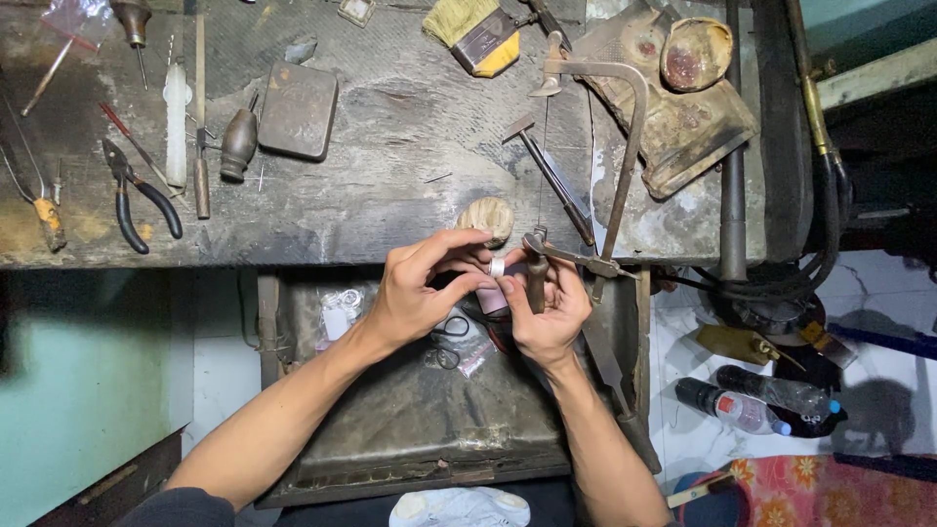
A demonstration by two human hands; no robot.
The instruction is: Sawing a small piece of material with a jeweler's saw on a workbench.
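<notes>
My left hand [422, 285] pinches a small silver ring [497, 266] between thumb and fingers, just in front of the worn wooden workbench [390, 185]. My right hand [547, 310] touches the ring with its thumb and fingertips while its palm holds the wooden handle of a jeweller's saw [625, 146]. The saw's metal frame rises from that hand up over the bench. A rounded wooden bench peg [488, 217] sticks out from the bench edge right behind both hands.
Pliers [137, 195], files, a dark flat tin [298, 109] and a brush [478, 34] lie on the bench. A metal catch tray [410, 429] with small bags and rings sits below my hands. Plastic bottles [747, 405] lie on the floor at right.
</notes>
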